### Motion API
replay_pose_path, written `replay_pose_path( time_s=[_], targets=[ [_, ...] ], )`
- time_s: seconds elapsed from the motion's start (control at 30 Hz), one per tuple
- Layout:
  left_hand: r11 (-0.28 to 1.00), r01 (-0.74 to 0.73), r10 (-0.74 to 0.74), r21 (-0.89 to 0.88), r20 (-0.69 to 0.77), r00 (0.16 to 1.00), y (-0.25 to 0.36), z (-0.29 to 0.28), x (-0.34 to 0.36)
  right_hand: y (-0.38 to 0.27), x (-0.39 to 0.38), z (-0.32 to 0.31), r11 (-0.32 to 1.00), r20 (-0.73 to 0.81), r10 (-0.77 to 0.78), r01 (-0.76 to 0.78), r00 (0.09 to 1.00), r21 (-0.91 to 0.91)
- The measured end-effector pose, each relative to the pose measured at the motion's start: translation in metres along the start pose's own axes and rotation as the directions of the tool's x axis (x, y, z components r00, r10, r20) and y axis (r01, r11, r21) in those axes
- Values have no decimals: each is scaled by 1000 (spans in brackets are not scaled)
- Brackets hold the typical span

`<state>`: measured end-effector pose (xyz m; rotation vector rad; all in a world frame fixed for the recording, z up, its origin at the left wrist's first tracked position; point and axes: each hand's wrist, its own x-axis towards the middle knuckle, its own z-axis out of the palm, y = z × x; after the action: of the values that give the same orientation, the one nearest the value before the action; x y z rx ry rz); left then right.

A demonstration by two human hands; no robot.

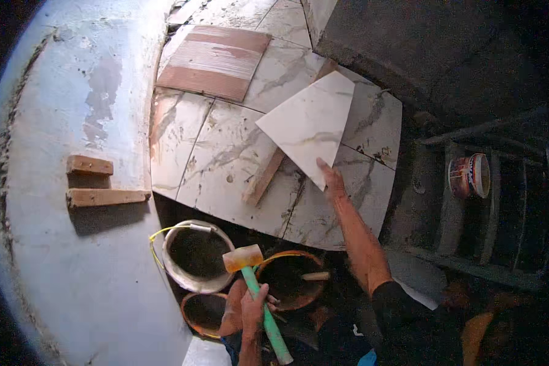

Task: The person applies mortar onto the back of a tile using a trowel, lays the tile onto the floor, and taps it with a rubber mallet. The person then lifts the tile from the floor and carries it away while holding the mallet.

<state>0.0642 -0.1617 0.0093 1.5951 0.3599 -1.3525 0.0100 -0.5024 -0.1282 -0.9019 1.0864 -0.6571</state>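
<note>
My left hand [253, 311] is wrapped round the green handle of a mallet [242, 258], whose amber head points up and away over the buckets. Stretched forward, my right hand [331, 182] grips the near corner of a cut piece of white marbled tile [314, 125], thumb on its face. The tile piece lies over a wooden batten [265, 177] and hides its middle. Beneath them spreads a floor of laid marbled tiles [226, 158]. Whether the tile piece touches the batten cannot be made out.
A ridged brown-backed tile [213, 61] lies face down at the far left. Near me stand a white-rimmed bucket [171, 268], an orange-rimmed bucket [318, 296] and another bucket [186, 317]. Wooden blocks [107, 196] jut from the pale wall. A ladder [494, 219] and paint bucket [468, 175] are right.
</note>
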Motion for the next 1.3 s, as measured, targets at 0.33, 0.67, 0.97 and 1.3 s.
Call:
replay_pose_path(
  time_s=[0.33, 0.67, 0.97, 1.3],
  targets=[
    [996, 37, -42, 81, 61, 997, 36, 7, 20, 50, 97, -30, 992, 49, 118, -120, 992, 40],
    [998, 58, -58, 24, -1, 998, 33, 4, 28, 61, 90, -13, 983, 5, 152, -152, 988, 104],
    [993, 80, -77, 87, -33, 996, 35, 11, 23, 74, 100, -13, 865, -232, -32, -89, 972, -494],
    [985, 96, -93, 145, -29, 995, 17, 12, 23, 81, 102, -33, 878, -255, -71, -61, 964, -475]
  ],
)
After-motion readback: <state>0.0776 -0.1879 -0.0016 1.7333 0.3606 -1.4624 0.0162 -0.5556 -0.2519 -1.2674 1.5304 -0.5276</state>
